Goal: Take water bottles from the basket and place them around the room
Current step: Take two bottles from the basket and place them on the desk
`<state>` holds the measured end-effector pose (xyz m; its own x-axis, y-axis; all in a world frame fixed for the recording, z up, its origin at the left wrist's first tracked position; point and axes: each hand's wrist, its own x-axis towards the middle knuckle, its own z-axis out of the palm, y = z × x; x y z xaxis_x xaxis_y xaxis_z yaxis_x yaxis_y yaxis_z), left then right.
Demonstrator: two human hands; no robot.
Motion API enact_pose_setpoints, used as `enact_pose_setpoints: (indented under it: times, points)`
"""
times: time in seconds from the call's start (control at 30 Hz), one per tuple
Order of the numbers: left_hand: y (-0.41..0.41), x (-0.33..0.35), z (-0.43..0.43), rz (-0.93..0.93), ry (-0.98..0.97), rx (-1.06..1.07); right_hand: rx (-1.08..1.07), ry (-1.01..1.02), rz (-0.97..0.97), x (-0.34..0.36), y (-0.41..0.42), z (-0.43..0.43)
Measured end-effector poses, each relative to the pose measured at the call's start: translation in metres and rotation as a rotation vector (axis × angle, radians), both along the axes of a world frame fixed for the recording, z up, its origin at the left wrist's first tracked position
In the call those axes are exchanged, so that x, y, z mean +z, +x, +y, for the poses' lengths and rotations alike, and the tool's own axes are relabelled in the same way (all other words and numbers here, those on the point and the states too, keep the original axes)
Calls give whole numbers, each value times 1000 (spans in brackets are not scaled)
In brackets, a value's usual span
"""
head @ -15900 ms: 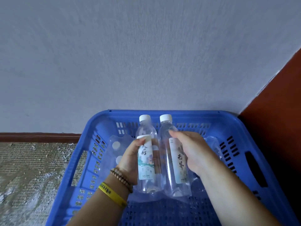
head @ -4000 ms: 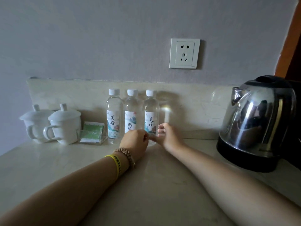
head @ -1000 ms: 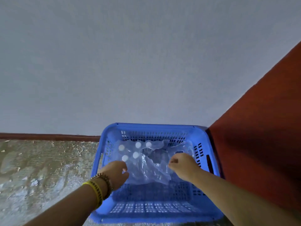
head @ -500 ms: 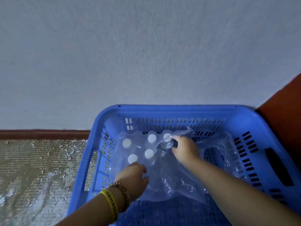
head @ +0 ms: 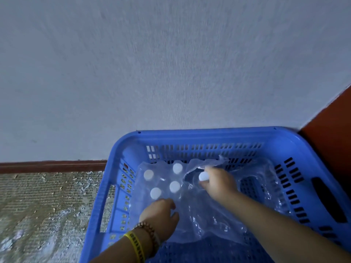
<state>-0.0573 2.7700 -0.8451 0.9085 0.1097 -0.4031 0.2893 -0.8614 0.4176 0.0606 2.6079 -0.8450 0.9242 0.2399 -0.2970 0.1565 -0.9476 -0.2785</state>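
Loose plastic wrap (head: 209, 221) drapes the bottles (head: 175, 186) in the blue basket (head: 190, 136). My right hand (head: 220, 184) pinches one bottle (head: 203, 176) in its fingers; my left hand (head: 161, 215) curls on the wrap, grip unclear.

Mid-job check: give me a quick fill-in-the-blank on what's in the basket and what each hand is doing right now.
1. The right hand grips a bottle with a ___ cap.
2. Left of it, ___ other caps show under the plastic wrap.
3. Everything sits in a ___ basket.
4. The left hand, resting on the wrap, wears a ___ wristband.

Missing words: white; four; blue; yellow.
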Motion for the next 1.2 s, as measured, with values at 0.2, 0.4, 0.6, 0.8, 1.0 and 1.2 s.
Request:
enact_pose_setpoints:
  times: [0.2,0.4,0.6,0.8,1.0,1.2]
  points:
    - [39,31,-6,-42,-420,125,73,336,-169,115,3,-1]
    - [69,76,-27,-287,-842,250,27,626,-340,193,15,10]
    - [60,76,-18,-285,-946,507,-81,811,-178,162,33,10]
    - [31,43,7,-194,-1034,800,-178,241,-148,37,6,-38]
    - [15,16,8,-164,-1095,873,-10,153,150,-22,-7,-10]
    - [5,5,16,-124,-1122,917,90,156,345,-35,-3,30]
